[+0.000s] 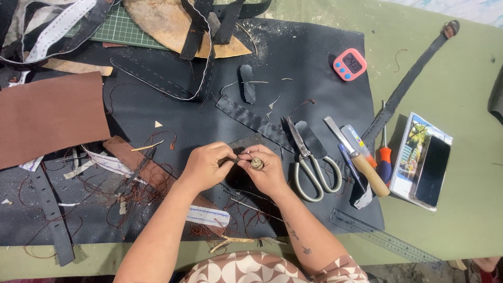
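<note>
- Near the middle of the black leather sheet [293,57], both hands meet over a small dark leather piece [246,142].
- Left hand [205,166] has its fingers pinched narrow on the end of a thin dark tool [233,158], perhaps an awl or needle holder; the view is too small to be sure.
- Right hand [268,170] is closed around a small round brass-coloured part [257,164], held between thumb and fingers, touching the tool's tip.
- Just right of the hands lie scissors [312,167] with pale handles, blades pointing far, partly over a dark leather tab.
- Further right: a wooden-handled knife [361,165], a blue pen, an orange-handled screwdriver [384,157], then a phone [433,170] lying on a booklet.
- A steel ruler [382,237] sits at the near right edge of the sheet; a pink digital timer [349,64] sits far right.
- Left of the hands: a brown leather panel [50,118], a brown strip, loose reddish thread [141,191] and offcuts, well apart from the grip.
- As to progress, several straps already show rows of stitch holes or white stitching, so cutting and punching look largely done; the small piece under the hands shows no finished seam, and fitting the brass part seems only under way.
</note>
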